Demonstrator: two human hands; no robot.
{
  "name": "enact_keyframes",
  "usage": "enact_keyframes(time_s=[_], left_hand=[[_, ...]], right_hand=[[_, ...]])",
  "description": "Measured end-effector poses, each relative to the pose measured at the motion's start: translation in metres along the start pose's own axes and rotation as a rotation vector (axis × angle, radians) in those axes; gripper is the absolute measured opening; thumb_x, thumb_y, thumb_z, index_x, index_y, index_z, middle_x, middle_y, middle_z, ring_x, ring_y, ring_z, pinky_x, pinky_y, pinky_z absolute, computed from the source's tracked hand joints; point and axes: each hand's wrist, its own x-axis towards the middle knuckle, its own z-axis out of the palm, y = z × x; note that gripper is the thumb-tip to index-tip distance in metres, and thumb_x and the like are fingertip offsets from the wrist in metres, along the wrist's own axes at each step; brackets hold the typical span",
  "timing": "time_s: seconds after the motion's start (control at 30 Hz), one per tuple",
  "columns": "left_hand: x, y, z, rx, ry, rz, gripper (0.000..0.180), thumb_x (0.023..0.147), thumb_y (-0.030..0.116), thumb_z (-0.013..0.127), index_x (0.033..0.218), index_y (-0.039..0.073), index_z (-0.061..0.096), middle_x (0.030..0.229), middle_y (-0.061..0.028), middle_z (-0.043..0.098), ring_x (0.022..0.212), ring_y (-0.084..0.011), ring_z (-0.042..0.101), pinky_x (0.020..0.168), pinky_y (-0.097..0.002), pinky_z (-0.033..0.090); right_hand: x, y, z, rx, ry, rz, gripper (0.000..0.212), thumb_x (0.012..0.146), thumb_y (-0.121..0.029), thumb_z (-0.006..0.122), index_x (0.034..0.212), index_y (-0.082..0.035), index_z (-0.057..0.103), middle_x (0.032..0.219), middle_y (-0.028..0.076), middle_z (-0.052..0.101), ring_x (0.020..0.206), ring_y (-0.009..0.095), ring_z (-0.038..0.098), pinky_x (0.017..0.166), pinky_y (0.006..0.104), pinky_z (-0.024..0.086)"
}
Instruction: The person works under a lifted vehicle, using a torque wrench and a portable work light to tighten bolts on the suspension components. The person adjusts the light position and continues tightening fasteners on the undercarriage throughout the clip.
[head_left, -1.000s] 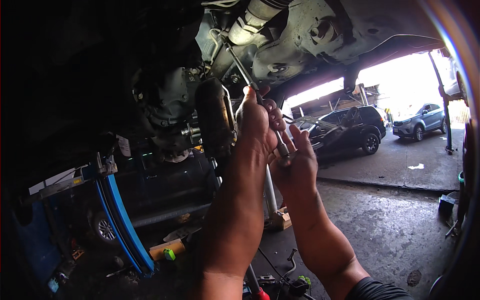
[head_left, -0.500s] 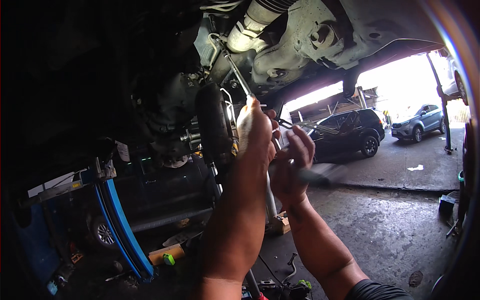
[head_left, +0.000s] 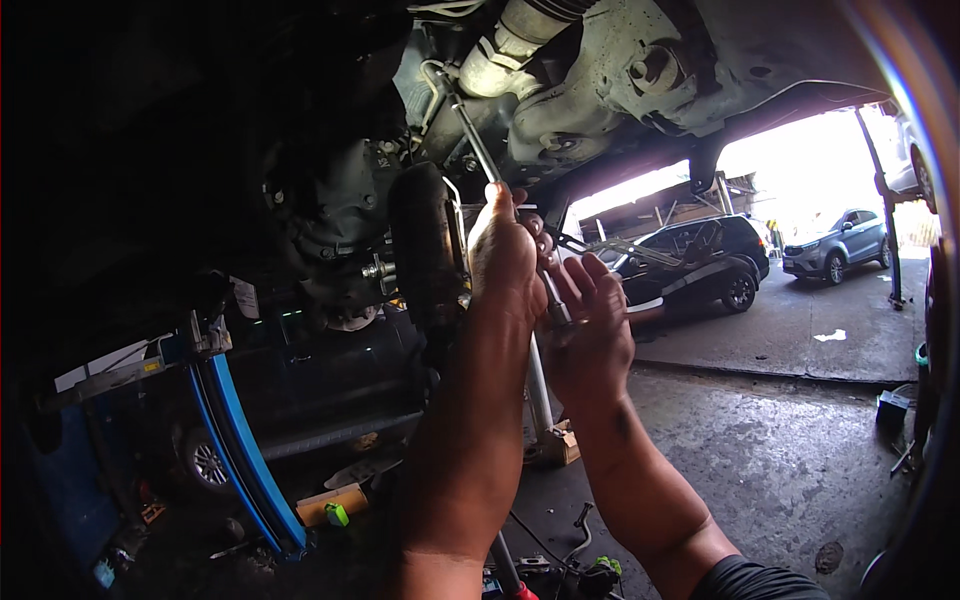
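Observation:
A long metal extension bar [head_left: 474,140] slants up to the vehicle's underside, its top beside a bent metal pipe [head_left: 432,100]. My left hand [head_left: 505,245] is closed around the bar, the thumb lying along it. At the bar's lower end, my right hand [head_left: 592,335] is raised with its fingers stretched up and apart, close against the tool. A light-coloured handle [head_left: 645,308] sticks out to the right behind this hand; its joint with the bar is hidden. Left of my hands hangs a dark cylindrical part [head_left: 420,235].
Overhead is the underbody [head_left: 590,90] with a large ribbed pipe [head_left: 500,55]. A blue lift post [head_left: 240,450] stands left, and a grey metal pole [head_left: 540,390] rises behind my arms. Tools and a cardboard box [head_left: 566,443] lie on the floor. A dark car [head_left: 700,260] is parked beyond.
The handle, blurred and lower before, now sits higher and sharper at the right. My right hand has turned and its fingers have straightened. My left hand keeps its grip on the bar.

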Motion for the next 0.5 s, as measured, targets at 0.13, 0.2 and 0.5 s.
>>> enact_keyframes(time_s=[0.13,0.2,0.5], left_hand=[[0.000,-0.003,0.004,-0.244,-0.099,-0.117,0.034,0.102,0.043,0.041,0.110,0.011,0.049,0.070,-0.0032,0.051,0.049,-0.0117,0.041,0.044,-0.0272,0.035],[-0.011,0.000,0.015,-0.034,0.169,-0.108,0.033,0.102,0.038,0.041,0.107,0.008,0.053,0.068,-0.0065,0.055,0.046,-0.0130,0.041,0.042,-0.0275,0.033],[-0.018,0.002,0.004,-0.190,-0.088,-0.077,0.040,0.104,0.042,0.036,0.118,0.007,0.050,0.063,0.0002,0.040,0.046,-0.0108,0.034,0.042,-0.0275,0.029]], right_hand=[[0.006,0.009,-0.008,-0.341,0.045,-0.359,0.036,0.096,-0.010,0.055,0.131,-0.004,0.049,0.130,0.016,0.049,0.114,0.027,0.053,0.092,0.0392,0.047],[0.008,0.004,-0.009,-0.650,-0.005,-0.596,0.039,0.094,-0.007,0.058,0.131,-0.003,0.050,0.129,0.018,0.050,0.118,0.030,0.052,0.097,0.0391,0.045],[-0.008,-0.014,0.005,0.508,0.040,0.263,0.042,0.104,-0.031,0.044,0.131,0.001,0.045,0.129,0.018,0.052,0.123,0.027,0.052,0.103,0.0412,0.044]])
